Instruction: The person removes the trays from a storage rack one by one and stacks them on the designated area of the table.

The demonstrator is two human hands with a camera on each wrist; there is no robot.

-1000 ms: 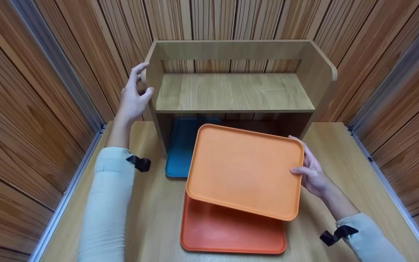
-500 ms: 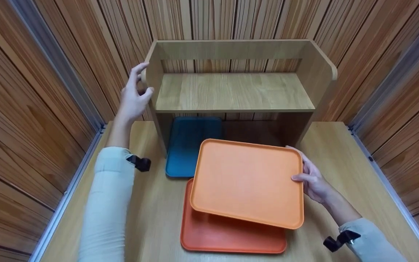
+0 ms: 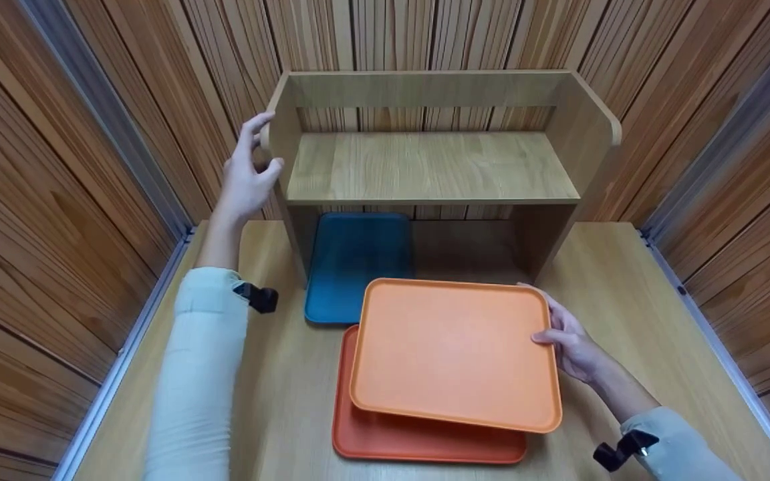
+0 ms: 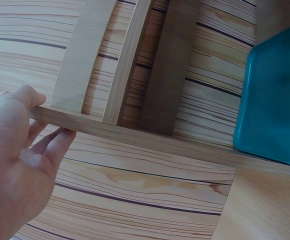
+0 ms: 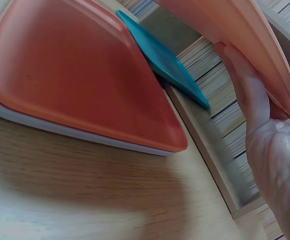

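My right hand (image 3: 575,347) grips a light orange tray (image 3: 455,354) by its right edge, thumb on top and fingers underneath. The tray is tilted and overlaps a red-orange tray (image 3: 425,444) lying on the table; the right wrist view shows a gap between them. A pale rim (image 5: 85,134) shows beneath the red-orange tray. At the upper left, my left hand (image 3: 248,177) holds the front edge of the wooden shelf's (image 3: 432,170) left side panel (image 4: 95,127), thumb on one face and fingers on the other. A teal tray (image 3: 335,280) lies in the shelf's lower left, its front end sticking out.
The wooden table (image 3: 285,394) carries the shelf at its back, against a wood-plank wall (image 3: 398,33). Plank walls with metal strips (image 3: 131,321) along the base close in both sides. Right of the teal tray, the lower compartment's floor (image 3: 465,250) shows.
The light orange tray has come down and toward me in my right hand, uncovering more of the teal tray and covering more of the red-orange one. My left hand stays on the shelf panel.
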